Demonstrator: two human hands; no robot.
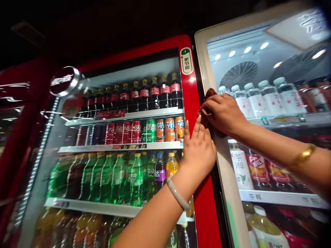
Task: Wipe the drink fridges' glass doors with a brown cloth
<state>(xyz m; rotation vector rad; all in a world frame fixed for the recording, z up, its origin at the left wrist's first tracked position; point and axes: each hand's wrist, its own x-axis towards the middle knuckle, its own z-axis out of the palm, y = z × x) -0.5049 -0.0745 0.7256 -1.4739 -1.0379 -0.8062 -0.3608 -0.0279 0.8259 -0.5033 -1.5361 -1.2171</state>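
Observation:
A brown cloth [211, 92] is bunched in my right hand [224, 112], which presses it against the edge between the red drinks fridge [204, 206] and the beige-framed fridge [203, 44]. The fingers of that hand are curled round the cloth, and much of it is hidden beneath them. My left hand [199, 150] lies on the red door frame just below, its fingers stretched upward and their tips close to the cloth. A grey bangle [177, 194] circles the left wrist, and a gold bracelet [303, 154] the right one.
Behind the red fridge's glass stand cola bottles [155, 91], cans [150, 131] and green bottles [137, 175] on white shelves. The beige-framed fridge holds white-capped bottles [266, 93]. A green-and-white sticker [186, 61] is on the red frame's top corner.

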